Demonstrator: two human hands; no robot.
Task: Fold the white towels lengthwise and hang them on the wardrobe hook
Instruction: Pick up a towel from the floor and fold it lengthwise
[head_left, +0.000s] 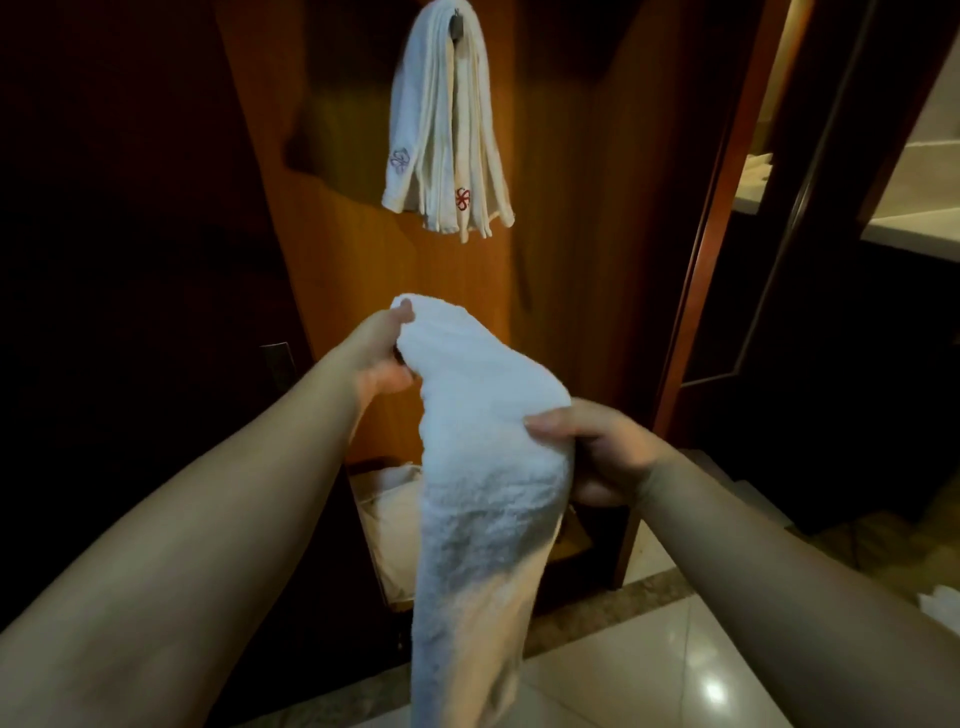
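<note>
I hold a white towel (483, 457) folded into a long strip in front of me. My left hand (376, 353) pinches its upper end, and my right hand (597, 452) grips its right edge lower down. The rest of the strip hangs down toward the floor. Above, several folded white towels (447, 130) with red and purple embroidered marks hang from a dark hook (457, 23) on the wooden wardrobe panel (571, 208).
A low open shelf (384, 519) at the wardrobe's base holds pale cloth. Glossy floor tiles (649, 665) lie below. To the right, a wooden door frame (711, 218) opens onto a lit room. The left side is dark.
</note>
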